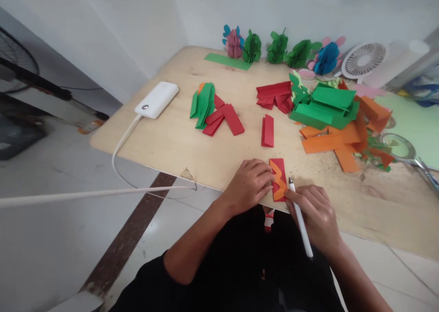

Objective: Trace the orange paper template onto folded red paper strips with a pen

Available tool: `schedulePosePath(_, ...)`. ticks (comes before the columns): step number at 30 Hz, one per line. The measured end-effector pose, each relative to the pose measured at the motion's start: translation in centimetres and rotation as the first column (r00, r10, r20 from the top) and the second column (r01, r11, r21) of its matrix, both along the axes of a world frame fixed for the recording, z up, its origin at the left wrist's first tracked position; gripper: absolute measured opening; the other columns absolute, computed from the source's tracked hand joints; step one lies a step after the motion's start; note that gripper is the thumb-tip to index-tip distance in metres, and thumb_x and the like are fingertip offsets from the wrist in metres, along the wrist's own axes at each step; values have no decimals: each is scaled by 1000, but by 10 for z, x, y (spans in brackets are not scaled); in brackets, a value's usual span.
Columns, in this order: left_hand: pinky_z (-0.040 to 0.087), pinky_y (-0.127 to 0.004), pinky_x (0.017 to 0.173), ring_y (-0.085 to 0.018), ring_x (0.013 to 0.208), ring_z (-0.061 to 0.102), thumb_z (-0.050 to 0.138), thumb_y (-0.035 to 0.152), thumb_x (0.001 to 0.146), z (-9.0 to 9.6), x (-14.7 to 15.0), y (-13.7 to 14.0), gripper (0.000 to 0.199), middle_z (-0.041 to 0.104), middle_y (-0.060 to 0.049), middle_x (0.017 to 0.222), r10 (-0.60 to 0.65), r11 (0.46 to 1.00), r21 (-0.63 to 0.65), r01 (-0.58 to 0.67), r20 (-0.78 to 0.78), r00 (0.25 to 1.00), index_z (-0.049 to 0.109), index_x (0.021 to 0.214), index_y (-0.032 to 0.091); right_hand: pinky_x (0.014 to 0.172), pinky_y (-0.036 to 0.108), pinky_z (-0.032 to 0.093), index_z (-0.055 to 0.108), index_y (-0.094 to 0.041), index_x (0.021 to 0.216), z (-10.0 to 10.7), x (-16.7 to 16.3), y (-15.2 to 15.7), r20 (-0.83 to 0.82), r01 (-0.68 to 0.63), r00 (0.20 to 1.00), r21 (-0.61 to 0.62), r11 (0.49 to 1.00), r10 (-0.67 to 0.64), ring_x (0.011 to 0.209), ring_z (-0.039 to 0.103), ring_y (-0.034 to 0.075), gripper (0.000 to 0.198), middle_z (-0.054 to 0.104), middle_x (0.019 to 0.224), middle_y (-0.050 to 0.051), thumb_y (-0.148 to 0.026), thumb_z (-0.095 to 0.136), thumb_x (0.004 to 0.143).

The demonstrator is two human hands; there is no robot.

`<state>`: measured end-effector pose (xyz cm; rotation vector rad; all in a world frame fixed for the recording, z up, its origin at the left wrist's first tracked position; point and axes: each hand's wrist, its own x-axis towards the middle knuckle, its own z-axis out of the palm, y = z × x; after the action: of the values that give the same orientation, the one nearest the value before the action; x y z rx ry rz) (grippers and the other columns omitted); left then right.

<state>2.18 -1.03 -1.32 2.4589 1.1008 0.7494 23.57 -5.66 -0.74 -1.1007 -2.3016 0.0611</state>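
Note:
A folded red paper strip (281,164) lies at the table's front edge, with a wavy-edged orange paper cutout (279,184) on top of it. From the left, my left hand (252,182) presses the cutout down with its fingers close together. My right hand (313,211) holds a white pen (302,227) between its fingers, the dark tip pointing away from me. Its fingertips touch the right edge of the red strip near the lower corner. Just beyond lies another folded red paper piece (268,130).
Folded green paper strips (205,104) and red ones (233,119) lie left. Green folded paper (324,106), orange strips (322,143) and scissors (420,161) are right. Paper figures (252,47) and a small fan (365,60) line the wall. A white power bank (157,99) trails a cable.

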Motion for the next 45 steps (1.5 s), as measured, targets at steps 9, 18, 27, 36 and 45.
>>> schedulePosePath(9, 45, -38, 93, -21, 105, 57, 56, 21, 92, 2, -1, -1, 12, 68, -6, 108, -15, 992, 125, 24, -79, 997, 68, 93, 18, 72, 34, 43, 65, -19, 99, -2, 0, -1, -30, -1, 1000, -11, 1000, 0, 75, 62, 18, 19, 67, 79, 4, -8, 54, 87)
schedulePosePath(18, 46, -38, 94, -22, 107, 58, 54, 22, 94, 0, -2, -2, 15, 70, -6, 110, -21, 983, 182, 38, -97, 995, 69, 94, 18, 72, 34, 43, 63, -19, 101, -3, 0, -1, -28, -14, 1000, -19, 1000, 13, 76, 61, 18, 19, 67, 82, 4, -8, 53, 89)
schedulePosePath(27, 45, -38, 94, -22, 108, 57, 52, 22, 94, -2, -2, -2, 16, 69, -4, 111, -16, 978, 207, 27, -54, 998, 68, 94, 18, 71, 35, 43, 63, -21, 104, -3, 1, -1, -29, -17, 999, -16, 1000, 17, 76, 60, 18, 22, 67, 81, 4, -8, 53, 89)
schedulePosePath(36, 43, -40, 97, -22, 111, 57, 49, 22, 96, -5, -1, -1, 19, 68, -6, 110, -30, 976, 217, 34, -19, 999, 67, 93, 17, 72, 34, 41, 63, -18, 105, -2, -1, -1, -33, -22, 999, -8, 1000, 21, 77, 58, 18, 22, 67, 82, 4, -7, 53, 89)
schedulePosePath(45, 43, -40, 96, -22, 111, 58, 47, 23, 96, -6, -1, 0, 19, 68, -6, 108, -47, 969, 244, 46, -2, 999, 65, 94, 17, 73, 34, 41, 63, -18, 102, -3, -1, -3, -31, -8, 999, -22, 1000, 8, 77, 59, 18, 19, 66, 82, 5, -8, 53, 90)
